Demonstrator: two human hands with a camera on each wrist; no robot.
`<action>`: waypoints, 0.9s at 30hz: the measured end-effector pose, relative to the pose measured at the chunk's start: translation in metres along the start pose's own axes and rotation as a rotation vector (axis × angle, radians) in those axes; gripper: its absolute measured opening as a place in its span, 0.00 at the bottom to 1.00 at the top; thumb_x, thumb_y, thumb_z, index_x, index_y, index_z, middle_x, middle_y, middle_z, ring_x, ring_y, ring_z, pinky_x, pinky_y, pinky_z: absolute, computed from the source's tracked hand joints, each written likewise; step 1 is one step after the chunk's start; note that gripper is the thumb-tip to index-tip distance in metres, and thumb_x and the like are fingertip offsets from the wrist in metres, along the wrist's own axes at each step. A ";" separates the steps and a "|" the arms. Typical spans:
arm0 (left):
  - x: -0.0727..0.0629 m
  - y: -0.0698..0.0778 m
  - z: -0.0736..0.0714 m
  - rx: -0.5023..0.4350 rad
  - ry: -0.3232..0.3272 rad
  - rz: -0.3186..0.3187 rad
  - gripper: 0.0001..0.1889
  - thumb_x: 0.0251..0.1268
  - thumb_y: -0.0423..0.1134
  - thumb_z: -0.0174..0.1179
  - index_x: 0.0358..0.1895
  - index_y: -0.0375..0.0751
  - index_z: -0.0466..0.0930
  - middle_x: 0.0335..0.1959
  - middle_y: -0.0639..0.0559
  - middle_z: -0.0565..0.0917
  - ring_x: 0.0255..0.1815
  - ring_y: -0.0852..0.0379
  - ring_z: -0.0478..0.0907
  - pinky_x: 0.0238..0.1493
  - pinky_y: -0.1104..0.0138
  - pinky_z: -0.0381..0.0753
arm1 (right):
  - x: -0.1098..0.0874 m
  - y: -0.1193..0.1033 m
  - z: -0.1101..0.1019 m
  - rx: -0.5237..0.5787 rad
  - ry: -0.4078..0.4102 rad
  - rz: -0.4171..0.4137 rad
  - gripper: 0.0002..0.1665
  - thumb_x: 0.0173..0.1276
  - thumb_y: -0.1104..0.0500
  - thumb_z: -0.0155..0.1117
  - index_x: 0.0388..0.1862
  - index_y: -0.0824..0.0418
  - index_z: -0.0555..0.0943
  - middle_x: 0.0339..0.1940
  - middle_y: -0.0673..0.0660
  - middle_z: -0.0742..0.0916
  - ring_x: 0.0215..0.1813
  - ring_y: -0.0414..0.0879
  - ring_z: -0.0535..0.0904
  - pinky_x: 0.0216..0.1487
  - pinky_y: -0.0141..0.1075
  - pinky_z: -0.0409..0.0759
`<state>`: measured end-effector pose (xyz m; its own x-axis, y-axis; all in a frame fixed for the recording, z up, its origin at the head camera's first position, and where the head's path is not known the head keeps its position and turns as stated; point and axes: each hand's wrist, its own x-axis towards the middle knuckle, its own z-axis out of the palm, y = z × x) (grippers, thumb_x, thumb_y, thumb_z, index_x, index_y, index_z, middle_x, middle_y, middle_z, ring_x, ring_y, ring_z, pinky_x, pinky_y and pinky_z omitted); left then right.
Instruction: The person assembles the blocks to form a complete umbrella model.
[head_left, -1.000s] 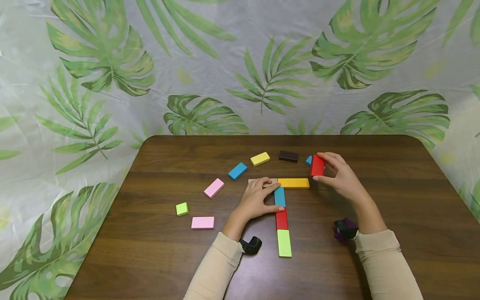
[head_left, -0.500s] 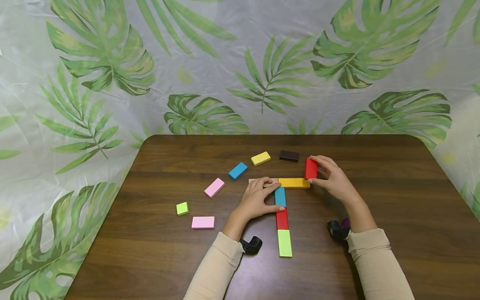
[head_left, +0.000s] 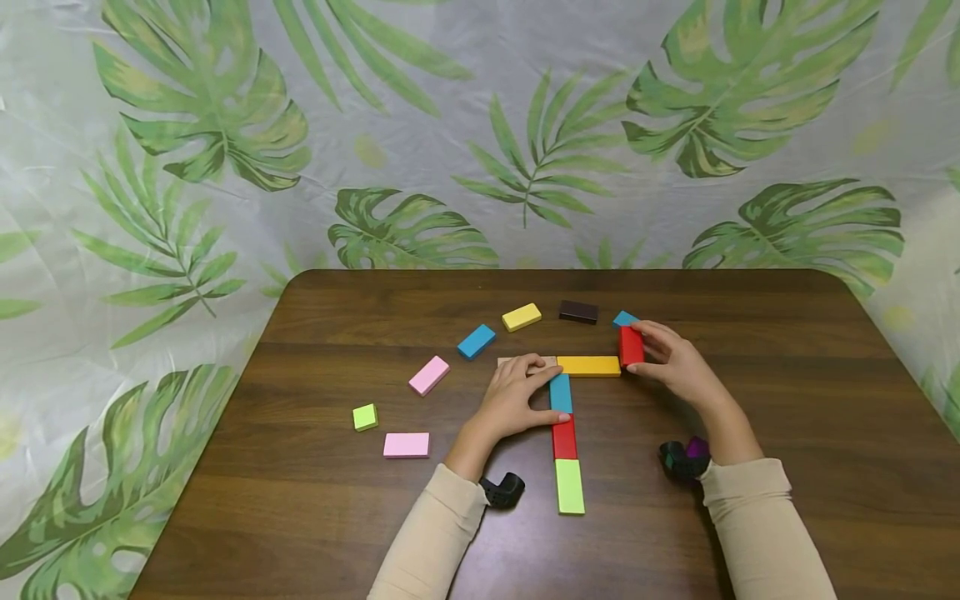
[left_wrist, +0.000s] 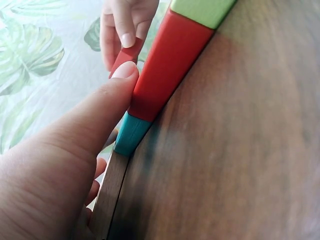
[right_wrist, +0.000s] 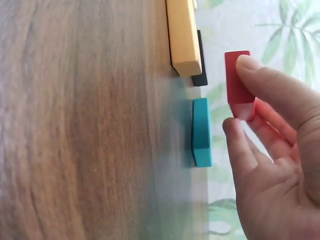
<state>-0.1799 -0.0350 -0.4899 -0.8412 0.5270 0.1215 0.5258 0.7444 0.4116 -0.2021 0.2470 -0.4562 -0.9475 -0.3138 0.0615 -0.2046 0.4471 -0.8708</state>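
Note:
A T-shaped layout of flat blocks lies on the table. Its bar pairs a plain wood block [head_left: 506, 363] with an orange-yellow block [head_left: 588, 367]; the stem runs blue [head_left: 559, 393], red [head_left: 564, 437], then lime green [head_left: 570, 488]. My left hand [head_left: 506, 398] rests over the junction, fingers across the wood block and thumb [left_wrist: 125, 71] against the stem's red block. Between thumb and fingers, my right hand [head_left: 690, 367] pinches another red block [head_left: 631, 347], raised above the table at the bar's right end. A blue block [right_wrist: 201, 130] lies just behind that hand.
Loose blocks form an arc on the table [head_left: 262, 517]: black [head_left: 578, 312], yellow [head_left: 521, 317], blue [head_left: 476, 342], pink [head_left: 429, 376], a small lime one [head_left: 364, 417] and another pink [head_left: 407, 445]. A leaf-print sheet [head_left: 405, 150] hangs behind the table's far edge.
The right hand with the red block moved left over the bar's end, then slightly back right and nearer, uncovering part of the blue block behind it. The left hand stays put.

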 end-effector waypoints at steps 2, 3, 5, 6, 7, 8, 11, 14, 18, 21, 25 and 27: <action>0.000 0.000 0.000 -0.002 0.001 0.001 0.39 0.45 0.69 0.56 0.64 0.61 0.64 0.59 0.55 0.62 0.62 0.57 0.53 0.64 0.56 0.46 | 0.000 0.002 -0.001 -0.002 -0.009 0.029 0.40 0.58 0.66 0.63 0.66 0.71 0.57 0.66 0.70 0.58 0.62 0.65 0.61 0.56 0.44 0.63; 0.000 0.000 0.000 -0.004 0.001 0.002 0.39 0.45 0.69 0.56 0.64 0.61 0.64 0.59 0.55 0.62 0.62 0.57 0.53 0.64 0.56 0.46 | 0.000 0.003 -0.002 0.000 -0.013 0.042 0.40 0.58 0.66 0.63 0.66 0.71 0.57 0.66 0.70 0.57 0.62 0.65 0.60 0.56 0.45 0.62; -0.001 0.000 0.000 -0.005 0.002 0.002 0.39 0.45 0.69 0.56 0.64 0.61 0.64 0.59 0.55 0.62 0.62 0.57 0.53 0.64 0.56 0.47 | 0.000 0.007 -0.002 0.004 -0.022 0.057 0.40 0.58 0.64 0.64 0.66 0.71 0.57 0.67 0.70 0.57 0.62 0.66 0.60 0.57 0.47 0.62; -0.001 0.000 0.000 -0.007 0.003 0.002 0.39 0.45 0.69 0.56 0.64 0.61 0.64 0.59 0.54 0.62 0.62 0.57 0.54 0.64 0.56 0.47 | -0.001 0.009 -0.002 0.001 -0.029 0.058 0.40 0.58 0.63 0.64 0.66 0.70 0.57 0.67 0.70 0.57 0.61 0.67 0.60 0.56 0.48 0.63; -0.001 0.000 0.000 -0.006 0.002 0.002 0.39 0.45 0.69 0.56 0.64 0.61 0.64 0.59 0.54 0.62 0.62 0.57 0.54 0.64 0.56 0.47 | -0.001 0.011 -0.002 0.005 -0.033 0.058 0.40 0.58 0.62 0.64 0.66 0.69 0.58 0.67 0.70 0.57 0.61 0.67 0.61 0.56 0.48 0.63; -0.001 0.000 0.000 -0.006 0.001 0.002 0.39 0.45 0.69 0.56 0.64 0.61 0.64 0.59 0.54 0.62 0.62 0.57 0.54 0.64 0.56 0.47 | -0.001 0.012 -0.001 0.007 -0.038 0.059 0.40 0.58 0.60 0.65 0.66 0.68 0.59 0.66 0.71 0.57 0.61 0.67 0.61 0.56 0.49 0.63; 0.000 0.000 0.000 -0.004 0.002 0.003 0.38 0.45 0.69 0.56 0.64 0.61 0.64 0.59 0.54 0.62 0.61 0.57 0.54 0.63 0.56 0.48 | -0.003 0.017 0.000 0.018 -0.047 0.039 0.40 0.58 0.56 0.65 0.66 0.66 0.61 0.65 0.72 0.58 0.60 0.66 0.63 0.56 0.47 0.66; 0.000 0.000 0.001 -0.002 0.003 0.003 0.38 0.45 0.69 0.56 0.64 0.61 0.64 0.59 0.54 0.62 0.61 0.57 0.54 0.63 0.56 0.48 | -0.004 0.019 0.000 0.018 -0.059 0.067 0.40 0.59 0.58 0.64 0.66 0.67 0.59 0.65 0.74 0.57 0.60 0.67 0.63 0.56 0.48 0.65; 0.000 0.000 0.001 -0.002 0.004 0.003 0.38 0.46 0.68 0.56 0.64 0.61 0.64 0.59 0.54 0.62 0.62 0.57 0.54 0.64 0.57 0.47 | -0.004 0.015 0.000 -0.003 -0.072 0.110 0.39 0.60 0.64 0.62 0.66 0.71 0.56 0.65 0.75 0.56 0.60 0.68 0.62 0.56 0.50 0.63; 0.000 0.000 0.000 -0.003 0.003 0.004 0.38 0.46 0.68 0.57 0.64 0.61 0.64 0.59 0.54 0.62 0.62 0.57 0.54 0.64 0.56 0.47 | -0.004 0.015 -0.001 -0.025 -0.073 0.111 0.39 0.59 0.64 0.63 0.66 0.70 0.57 0.65 0.74 0.57 0.60 0.67 0.63 0.56 0.50 0.63; 0.000 0.001 0.000 -0.005 0.000 0.002 0.38 0.46 0.68 0.57 0.64 0.61 0.64 0.59 0.54 0.62 0.62 0.57 0.54 0.64 0.56 0.46 | -0.002 0.020 0.000 -0.056 -0.077 0.099 0.39 0.59 0.63 0.64 0.66 0.68 0.59 0.65 0.72 0.59 0.59 0.67 0.64 0.57 0.51 0.63; 0.000 0.001 0.000 -0.006 -0.001 0.000 0.38 0.46 0.68 0.56 0.64 0.61 0.64 0.59 0.54 0.62 0.62 0.57 0.54 0.64 0.55 0.46 | -0.002 0.020 0.000 -0.068 -0.080 0.095 0.38 0.59 0.62 0.64 0.66 0.68 0.59 0.65 0.72 0.60 0.59 0.67 0.64 0.57 0.52 0.63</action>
<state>-0.1795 -0.0345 -0.4893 -0.8412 0.5273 0.1201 0.5248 0.7423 0.4166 -0.2043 0.2568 -0.4740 -0.9415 -0.3316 -0.0608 -0.1338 0.5332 -0.8353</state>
